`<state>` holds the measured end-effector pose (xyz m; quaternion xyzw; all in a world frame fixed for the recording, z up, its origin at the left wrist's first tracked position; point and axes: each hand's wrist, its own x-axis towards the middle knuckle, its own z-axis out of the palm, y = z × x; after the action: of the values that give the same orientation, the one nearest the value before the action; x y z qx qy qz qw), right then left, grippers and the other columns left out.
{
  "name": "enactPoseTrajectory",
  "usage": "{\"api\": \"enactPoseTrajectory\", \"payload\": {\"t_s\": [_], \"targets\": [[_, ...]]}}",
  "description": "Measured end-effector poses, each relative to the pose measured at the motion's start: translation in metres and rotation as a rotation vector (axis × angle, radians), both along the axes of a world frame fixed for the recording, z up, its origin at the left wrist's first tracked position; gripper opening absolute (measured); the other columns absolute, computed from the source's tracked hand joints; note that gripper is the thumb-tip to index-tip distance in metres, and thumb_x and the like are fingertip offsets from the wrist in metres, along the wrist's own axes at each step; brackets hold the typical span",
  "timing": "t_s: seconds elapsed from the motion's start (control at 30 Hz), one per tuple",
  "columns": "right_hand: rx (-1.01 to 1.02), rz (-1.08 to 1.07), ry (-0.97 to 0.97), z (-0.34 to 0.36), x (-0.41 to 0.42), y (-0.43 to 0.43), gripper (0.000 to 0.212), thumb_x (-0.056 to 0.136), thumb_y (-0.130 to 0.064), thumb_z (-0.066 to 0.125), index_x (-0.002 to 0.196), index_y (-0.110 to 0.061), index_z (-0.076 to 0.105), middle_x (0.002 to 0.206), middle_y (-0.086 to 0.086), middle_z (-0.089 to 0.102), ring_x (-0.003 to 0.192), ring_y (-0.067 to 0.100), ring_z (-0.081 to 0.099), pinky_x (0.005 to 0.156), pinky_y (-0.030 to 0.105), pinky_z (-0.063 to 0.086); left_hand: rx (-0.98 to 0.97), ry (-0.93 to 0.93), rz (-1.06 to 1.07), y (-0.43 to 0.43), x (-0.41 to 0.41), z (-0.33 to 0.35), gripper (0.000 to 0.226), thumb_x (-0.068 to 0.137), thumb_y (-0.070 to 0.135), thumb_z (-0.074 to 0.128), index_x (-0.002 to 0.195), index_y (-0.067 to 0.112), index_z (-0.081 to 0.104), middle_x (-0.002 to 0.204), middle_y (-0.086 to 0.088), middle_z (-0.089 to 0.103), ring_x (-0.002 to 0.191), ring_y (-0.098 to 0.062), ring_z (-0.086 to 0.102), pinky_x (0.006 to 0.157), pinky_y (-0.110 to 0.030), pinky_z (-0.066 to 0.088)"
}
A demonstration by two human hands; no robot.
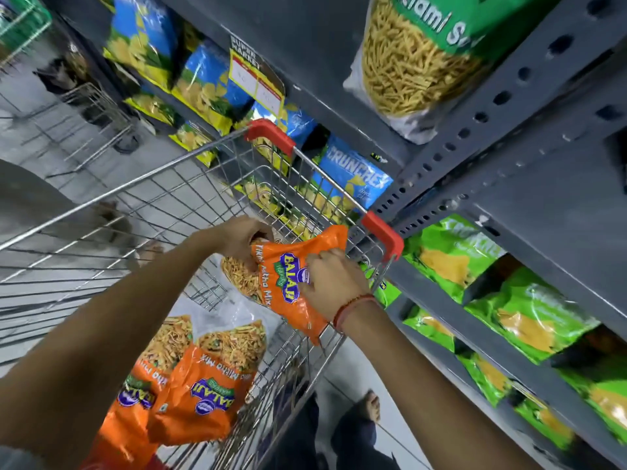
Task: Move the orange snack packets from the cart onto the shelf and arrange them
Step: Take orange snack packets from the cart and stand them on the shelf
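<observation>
Here both hands close on one orange snack packet, lifted above the near right corner of the wire cart. The left hand curls over the packet's top edge by the clear window, fingers wrapped tight around the crinkled plastic; the right hand presses down on the printed face, fingers bent and pinching the glossy film near the blue oval logo. A thin red thread band circles the right wrist. The held packet is soft and puffy, its orange film creased where the fingers bite in, with fine yellow-brown mix showing through the see-through part. Two more orange packets lie flat in the cart's basket, overlapping, their logos upside down to the camera. The cart is thin shiny metal grid with red plastic corner caps on its rim. Just beside it to the right stands the grey metal shelf, its upright punched with rows of holes. On it sit shiny blue chip bags, bright green bags lower down, and a clear pouch of thin yellow sticks with a green label above.
</observation>
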<state>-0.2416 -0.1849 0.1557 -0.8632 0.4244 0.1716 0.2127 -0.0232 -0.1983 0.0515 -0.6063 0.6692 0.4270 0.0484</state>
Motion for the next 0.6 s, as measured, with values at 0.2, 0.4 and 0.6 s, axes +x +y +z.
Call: {"api": "enactPoseTrajectory", "payload": {"t_s": [0.2,0.4,0.6], "targets": [[-0.364,0.017,-0.633,0.026,-0.005,0.012,0.033,0.078,-0.018,0.062,0.11,-0.009,0.061,0.121,0.017,0.061,0.121,0.034,0.052,0.101,0.047,0.045,-0.127,0.29,0.477,0.053,0.015,0.054,0.058,0.043,0.034,0.087,0.095,0.024,0.063,0.095,0.003,0.07,0.083,-0.01,0.067,0.07,-0.023,0.052],[-0.293,-0.479,-0.953,0.051,-0.028,0.031,0.085,0.064,-0.04,0.08,0.135,-0.017,0.039,0.139,0.008,0.037,0.13,0.022,0.036,0.11,0.037,0.032,-0.28,0.594,0.96,0.1,-0.01,0.126,0.045,0.039,0.035,0.083,0.081,0.028,0.07,0.075,0.012,0.074,0.07,-0.004,0.069,0.059,-0.018,0.055],[0.348,-0.433,-0.858,0.068,-0.04,0.05,0.118,0.051,-0.045,0.086,0.146,-0.02,0.02,0.155,0.005,0.024,0.14,0.012,0.025,0.117,0.035,0.025,-0.437,0.789,1.283,0.113,-0.077,0.178,0.027,0.07,0.02,0.076,0.09,0.028,0.06,0.07,0.02,0.071,0.057,0.014,0.061,0.054,-0.011,0.047]]}}
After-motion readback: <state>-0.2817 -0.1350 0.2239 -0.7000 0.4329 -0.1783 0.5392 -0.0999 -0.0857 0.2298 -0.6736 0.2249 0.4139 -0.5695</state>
